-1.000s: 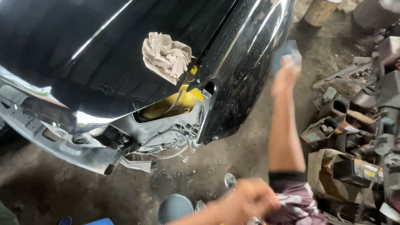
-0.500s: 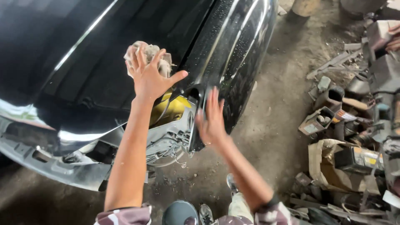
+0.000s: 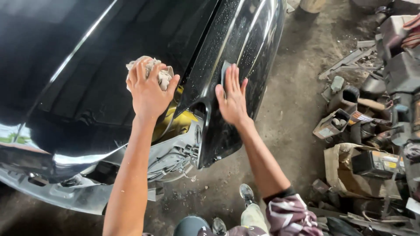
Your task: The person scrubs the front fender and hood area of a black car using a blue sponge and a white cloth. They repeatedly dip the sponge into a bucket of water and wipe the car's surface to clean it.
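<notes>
1. The left hand [image 3: 148,89] is clenched over a pale crumpled rag [image 3: 153,72], pressing it onto the black car hood [image 3: 87,65] near the hood's right edge, just above the open gap where yellow body metal [image 3: 181,122] shows.
2. The rag looks soft, light and easily bunched; it should give under the fingers and slide freely on the glossy paint. A whole-palm hold over the wad, as here, seems the surest way to keep it from slipping out.
3. The right hand [image 3: 232,98] lies flat and open against the black fender [image 3: 245,48], fingers spread and pointing up. A small grey-blue pad [image 3: 224,72] peeks out at the fingertips; it is mostly hidden, so I cannot tell whether it is sandpaper or a sponge. It is pressed under the hand, not pinched.
4. The fender is wet, dotted with droplets, so it is likely slippery; the panel itself is stiff, hard sheet with a curved face.
5. The rag sits fully under the left palm, on the hood; the pad sits beneath the right fingers, on the fender. The two hands are near one another, with the seam between the panels running between them.
6. Loose wiring [image 3: 175,159] hangs below the gap; scrap parts [image 3: 363,131] lie on the dirt floor [image 3: 288,113] to the right.
</notes>
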